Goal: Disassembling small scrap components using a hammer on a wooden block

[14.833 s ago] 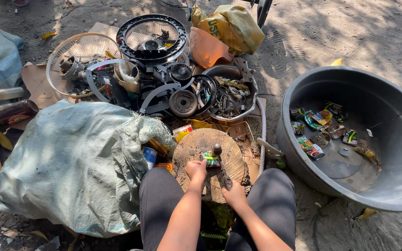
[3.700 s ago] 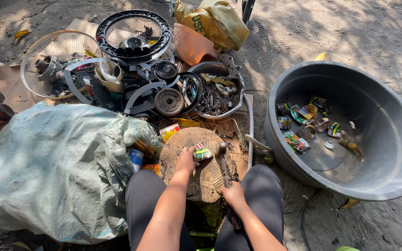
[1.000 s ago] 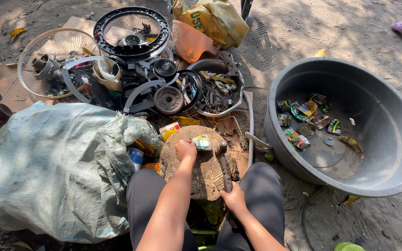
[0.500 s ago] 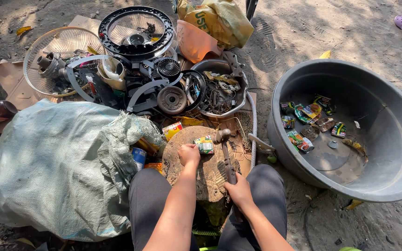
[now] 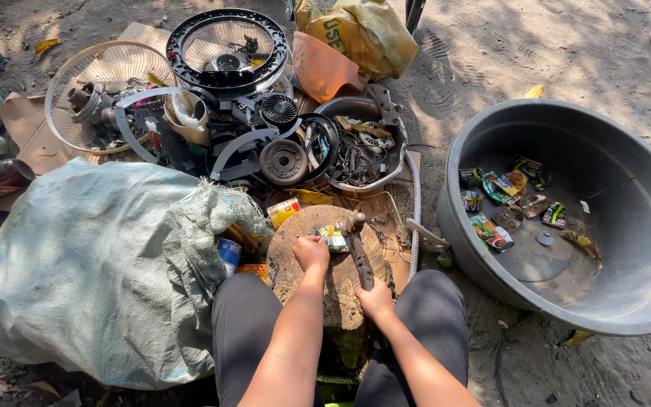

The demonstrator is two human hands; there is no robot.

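Hammer (image 5: pixel 359 252) lowered, its head now resting at the far edge of the wooden block (image 5: pixel 333 290): right hand (image 5: pixel 376 300) grips the handle, left hand (image 5: pixel 311 252) fingers pin a flattened can (image 5: pixel 334 237) there.

Both bare forearms are reaching forward between the knees. The left hand (image 5: pixel 311 252) is lying knuckles up, fingers curled and pressing down ahead of it. The right hand (image 5: pixel 376 299), nearer the body, is wrapping shut in a fist.
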